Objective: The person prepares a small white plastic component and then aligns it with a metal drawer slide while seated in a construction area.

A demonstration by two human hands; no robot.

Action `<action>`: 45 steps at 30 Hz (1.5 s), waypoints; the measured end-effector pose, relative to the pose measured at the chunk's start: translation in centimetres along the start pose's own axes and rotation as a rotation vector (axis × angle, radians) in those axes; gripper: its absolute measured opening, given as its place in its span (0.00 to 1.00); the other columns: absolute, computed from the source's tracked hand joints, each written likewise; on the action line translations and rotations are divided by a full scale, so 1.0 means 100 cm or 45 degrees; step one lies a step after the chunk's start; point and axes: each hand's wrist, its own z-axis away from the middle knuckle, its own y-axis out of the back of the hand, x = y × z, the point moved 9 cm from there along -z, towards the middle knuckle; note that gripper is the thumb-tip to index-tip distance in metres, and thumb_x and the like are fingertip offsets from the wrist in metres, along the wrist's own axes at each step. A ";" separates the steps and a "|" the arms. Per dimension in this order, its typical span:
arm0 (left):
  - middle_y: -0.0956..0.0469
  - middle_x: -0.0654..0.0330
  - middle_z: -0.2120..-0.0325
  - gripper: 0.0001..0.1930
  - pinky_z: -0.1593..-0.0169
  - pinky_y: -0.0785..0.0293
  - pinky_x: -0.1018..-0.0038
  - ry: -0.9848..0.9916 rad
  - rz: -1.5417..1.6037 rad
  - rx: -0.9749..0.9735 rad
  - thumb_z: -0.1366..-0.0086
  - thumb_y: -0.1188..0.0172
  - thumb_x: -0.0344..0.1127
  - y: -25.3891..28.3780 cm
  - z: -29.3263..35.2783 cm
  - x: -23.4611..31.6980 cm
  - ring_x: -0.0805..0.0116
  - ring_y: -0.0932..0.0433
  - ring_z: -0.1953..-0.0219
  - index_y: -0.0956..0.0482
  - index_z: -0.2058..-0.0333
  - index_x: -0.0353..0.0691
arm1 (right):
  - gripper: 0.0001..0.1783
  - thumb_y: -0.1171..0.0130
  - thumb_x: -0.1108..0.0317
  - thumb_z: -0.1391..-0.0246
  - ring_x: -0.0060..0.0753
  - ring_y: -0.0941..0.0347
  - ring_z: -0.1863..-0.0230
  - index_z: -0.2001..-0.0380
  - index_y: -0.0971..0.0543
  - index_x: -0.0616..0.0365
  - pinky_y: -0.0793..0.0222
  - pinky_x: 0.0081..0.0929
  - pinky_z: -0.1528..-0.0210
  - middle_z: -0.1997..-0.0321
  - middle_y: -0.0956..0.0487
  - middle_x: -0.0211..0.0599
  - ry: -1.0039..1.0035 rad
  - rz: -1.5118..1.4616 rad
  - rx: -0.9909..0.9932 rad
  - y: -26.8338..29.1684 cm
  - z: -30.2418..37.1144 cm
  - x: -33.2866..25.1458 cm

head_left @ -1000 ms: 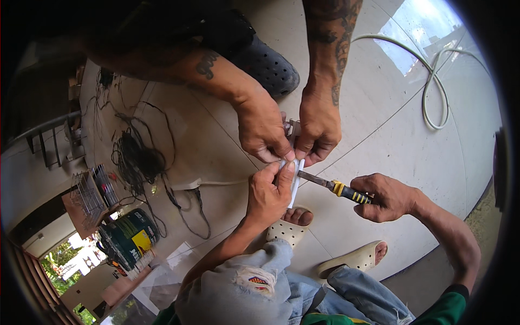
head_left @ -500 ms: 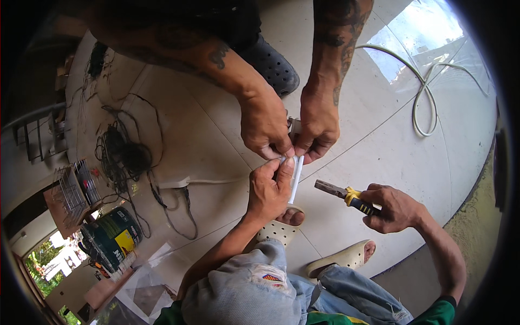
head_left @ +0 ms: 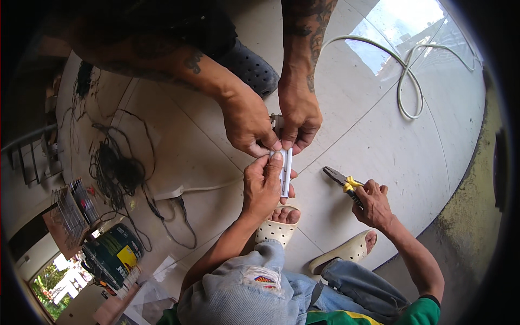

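My left hand (head_left: pixel 261 189) is closed on a white rectangular plastic piece (head_left: pixel 287 176), its thumb pressed on top and some fingertips showing past the right edge. The far end of that piece is pinched by another person's two hands, the left-side hand (head_left: pixel 248 122) and the right-side hand (head_left: pixel 301 116), whose fingertips touch my thumb. Off to the right, my right hand (head_left: pixel 375 205) grips pliers (head_left: pixel 346 184) by their yellow and black handles. The pliers' jaws point up and left, apart from the white piece.
Tangled black cables (head_left: pixel 116 162) and a white extension socket (head_left: pixel 172 193) lie on the tiled floor to the left. Near them stand a dark green container (head_left: pixel 112 252) and a wire rack (head_left: pixel 70 211). A pale cable (head_left: pixel 403 65) loops at far right. My clogs (head_left: pixel 346 253) are below.
My right hand has brought the pliers a little nearer and turned their jaws further upward. The white piece now shows its broad face, with my fingertips visible beneath it. The whole view has shifted slightly.
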 end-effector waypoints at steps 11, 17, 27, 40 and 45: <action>0.21 0.55 0.77 0.19 0.85 0.34 0.81 0.088 0.119 -0.055 0.28 0.54 0.48 0.003 -0.004 -0.006 0.74 0.27 0.86 0.27 0.58 0.36 | 0.18 0.37 0.63 0.56 0.47 0.37 0.56 0.59 0.26 0.50 0.47 0.57 0.53 0.61 0.34 0.45 -0.025 0.261 0.178 -0.013 0.004 -0.018; 0.21 0.54 0.77 0.21 0.80 0.30 0.79 0.199 0.369 -0.150 0.28 0.58 0.49 -0.002 0.000 -0.014 0.72 0.26 0.83 0.26 0.55 0.36 | 0.16 0.37 0.61 0.52 0.48 0.38 0.53 0.60 0.26 0.51 0.49 0.61 0.50 0.59 0.34 0.46 -0.095 0.299 0.176 -0.020 0.010 -0.016; 0.24 0.57 0.79 0.22 0.76 0.28 0.76 0.223 0.330 -0.239 0.28 0.58 0.49 -0.003 -0.002 -0.007 0.69 0.26 0.81 0.27 0.56 0.33 | 0.13 0.39 0.60 0.49 0.49 0.40 0.51 0.61 0.25 0.50 0.49 0.60 0.50 0.58 0.34 0.46 -0.135 0.283 0.133 -0.023 0.007 -0.016; 0.27 0.62 0.80 0.44 0.79 0.29 0.80 0.270 0.480 -0.113 0.41 0.72 0.77 -0.004 -0.002 -0.007 0.75 0.27 0.82 0.27 0.60 0.37 | 0.15 0.39 0.61 0.51 0.48 0.40 0.52 0.59 0.24 0.50 0.49 0.56 0.52 0.57 0.35 0.46 -0.122 0.303 0.150 -0.021 0.008 -0.018; 0.28 0.61 0.77 0.46 0.80 0.29 0.80 0.224 0.430 -0.208 0.39 0.77 0.78 -0.008 0.000 -0.005 0.76 0.27 0.80 0.29 0.60 0.36 | 0.16 0.38 0.61 0.51 0.48 0.40 0.52 0.58 0.25 0.50 0.49 0.56 0.52 0.57 0.35 0.46 -0.129 0.306 0.130 -0.022 0.009 -0.016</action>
